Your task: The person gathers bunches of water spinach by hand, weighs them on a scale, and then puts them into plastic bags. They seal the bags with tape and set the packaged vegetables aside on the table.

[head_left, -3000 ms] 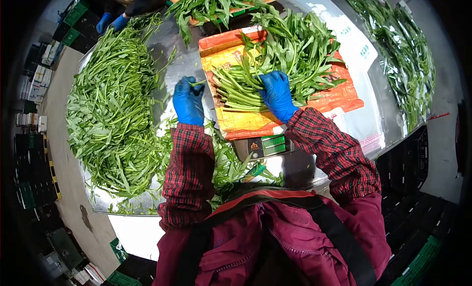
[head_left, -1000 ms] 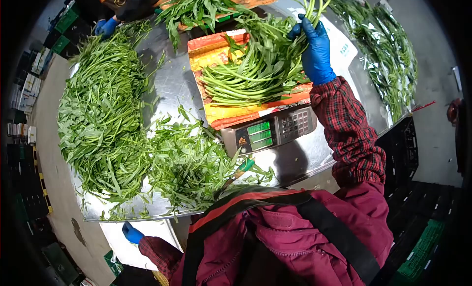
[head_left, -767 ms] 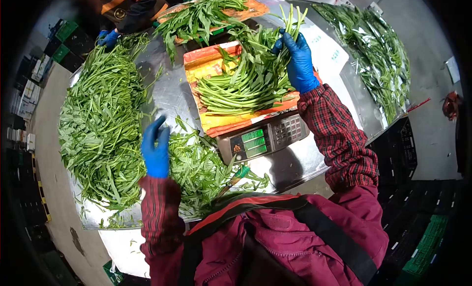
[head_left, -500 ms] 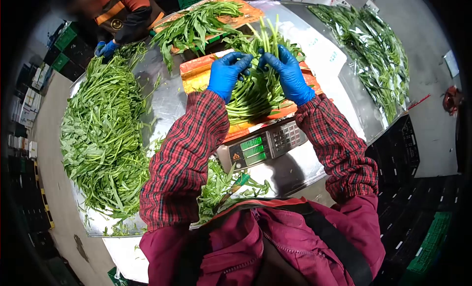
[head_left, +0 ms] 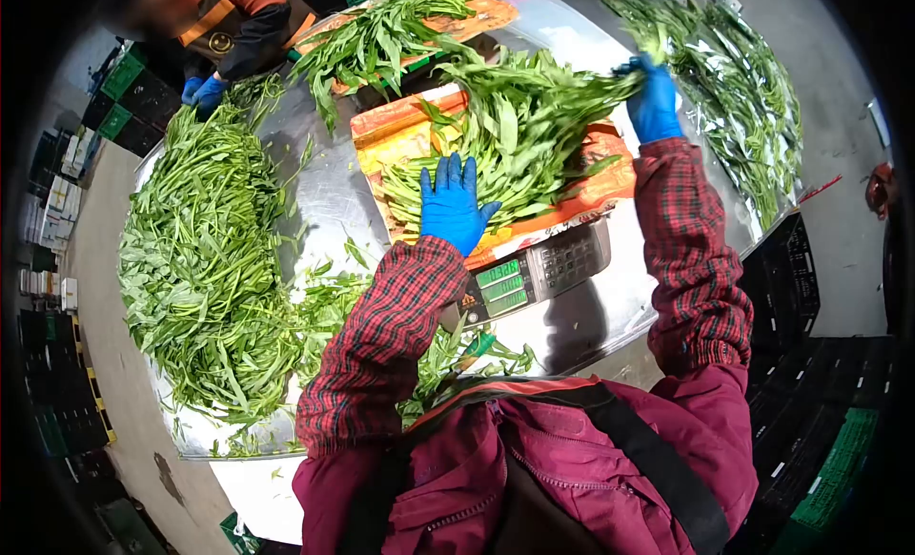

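Observation:
My left hand [head_left: 453,215], in a blue glove, lies with fingers spread on the near left part of a heap of leafy green stems [head_left: 515,135]. The heap rests on an orange and yellow sheet [head_left: 379,145] over a scale [head_left: 534,274] with a lit green display. To the right, my right hand [head_left: 653,99], also gloved in blue, is closed round the end of a bunch of greens [head_left: 600,95]. That bunch stretches sideways from the heap, its leaves slightly blurred. Part of the scale is hidden under the sheet and greens.
A large pile of greens [head_left: 205,259] covers the left of the metal table [head_left: 329,188]. More greens [head_left: 381,40] lie on an orange sheet at the back, and others [head_left: 734,107] at the right. A co-worker's gloved hands [head_left: 205,92] touch the left pile's far end.
My right hand has moved right with a bunch of stems. My left hand has come down toward me and opened onto the heap. The two hands are now far apart.

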`<action>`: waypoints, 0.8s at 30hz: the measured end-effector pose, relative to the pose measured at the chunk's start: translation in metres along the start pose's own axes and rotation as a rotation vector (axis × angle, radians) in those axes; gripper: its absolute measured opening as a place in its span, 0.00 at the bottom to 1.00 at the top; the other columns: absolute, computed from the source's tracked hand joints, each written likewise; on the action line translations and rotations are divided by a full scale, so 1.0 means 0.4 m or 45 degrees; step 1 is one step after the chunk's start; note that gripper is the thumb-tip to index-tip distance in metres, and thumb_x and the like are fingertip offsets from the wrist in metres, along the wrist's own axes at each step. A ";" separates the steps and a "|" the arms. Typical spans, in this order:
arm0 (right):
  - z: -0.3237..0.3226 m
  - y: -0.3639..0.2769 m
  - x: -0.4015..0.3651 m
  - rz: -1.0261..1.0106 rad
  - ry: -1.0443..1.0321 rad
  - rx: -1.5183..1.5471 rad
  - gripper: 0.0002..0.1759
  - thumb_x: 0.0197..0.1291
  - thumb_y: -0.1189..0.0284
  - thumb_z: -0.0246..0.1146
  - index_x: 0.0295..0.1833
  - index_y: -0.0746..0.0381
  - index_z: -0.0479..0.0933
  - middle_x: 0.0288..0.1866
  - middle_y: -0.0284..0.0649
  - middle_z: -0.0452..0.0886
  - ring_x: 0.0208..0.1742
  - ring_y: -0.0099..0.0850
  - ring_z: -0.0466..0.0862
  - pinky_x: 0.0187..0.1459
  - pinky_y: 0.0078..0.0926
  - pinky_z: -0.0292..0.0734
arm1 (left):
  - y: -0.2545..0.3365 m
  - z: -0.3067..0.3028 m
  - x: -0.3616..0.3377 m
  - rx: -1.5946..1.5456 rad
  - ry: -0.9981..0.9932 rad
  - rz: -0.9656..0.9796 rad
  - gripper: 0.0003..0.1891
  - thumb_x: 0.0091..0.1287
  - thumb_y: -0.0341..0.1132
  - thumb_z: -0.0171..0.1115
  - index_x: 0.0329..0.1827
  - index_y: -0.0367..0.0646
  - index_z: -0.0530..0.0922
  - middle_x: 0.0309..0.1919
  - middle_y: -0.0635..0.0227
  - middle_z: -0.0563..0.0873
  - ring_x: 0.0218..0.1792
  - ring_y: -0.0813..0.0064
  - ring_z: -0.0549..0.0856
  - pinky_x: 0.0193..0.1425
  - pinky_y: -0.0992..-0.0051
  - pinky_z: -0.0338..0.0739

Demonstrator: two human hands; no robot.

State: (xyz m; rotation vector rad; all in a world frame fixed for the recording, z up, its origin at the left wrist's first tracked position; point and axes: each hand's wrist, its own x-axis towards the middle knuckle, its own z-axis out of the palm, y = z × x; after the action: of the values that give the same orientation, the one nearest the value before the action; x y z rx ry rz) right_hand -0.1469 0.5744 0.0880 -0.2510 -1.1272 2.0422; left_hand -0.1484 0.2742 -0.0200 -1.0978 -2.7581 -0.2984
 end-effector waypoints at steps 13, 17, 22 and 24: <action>0.166 -0.309 -0.272 -0.501 -0.470 -1.482 0.16 0.56 0.73 0.54 0.51 0.62 0.68 0.38 0.35 0.75 0.36 0.25 0.75 0.38 0.21 0.69 | -0.051 -0.344 0.033 -0.828 1.181 0.370 0.32 0.53 0.31 0.59 0.60 0.36 0.56 0.59 0.57 0.61 0.60 0.66 0.60 0.62 0.70 0.52; 0.186 -0.207 -0.334 -0.417 -0.849 -1.520 0.14 0.57 0.69 0.51 0.48 0.62 0.69 0.36 0.38 0.76 0.34 0.29 0.75 0.38 0.24 0.69 | -0.049 -0.537 0.035 0.353 1.383 1.022 0.29 0.54 0.31 0.59 0.60 0.42 0.59 0.54 0.56 0.67 0.54 0.64 0.66 0.57 0.66 0.59; 0.442 -0.063 -0.469 -0.558 -1.533 -1.459 0.17 0.58 0.61 0.46 0.42 0.63 0.72 0.32 0.42 0.77 0.30 0.34 0.75 0.37 0.28 0.69 | -0.064 -0.537 -0.122 -0.581 0.069 0.215 0.30 0.55 0.30 0.57 0.61 0.43 0.57 0.50 0.55 0.71 0.50 0.64 0.71 0.54 0.71 0.64; 0.471 -0.056 -0.487 -0.614 -1.803 -1.421 0.20 0.59 0.58 0.44 0.40 0.63 0.73 0.31 0.43 0.77 0.29 0.36 0.75 0.37 0.30 0.69 | -0.122 -0.511 -0.156 -1.012 0.045 0.053 0.26 0.55 0.26 0.54 0.58 0.38 0.59 0.41 0.58 0.76 0.44 0.70 0.76 0.48 0.76 0.69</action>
State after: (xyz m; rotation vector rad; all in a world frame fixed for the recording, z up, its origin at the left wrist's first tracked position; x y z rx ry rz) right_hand -0.0968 0.3236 0.1804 1.0061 -2.7096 0.7321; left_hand -0.1225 0.1489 0.1580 -1.2530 -2.6057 -1.4720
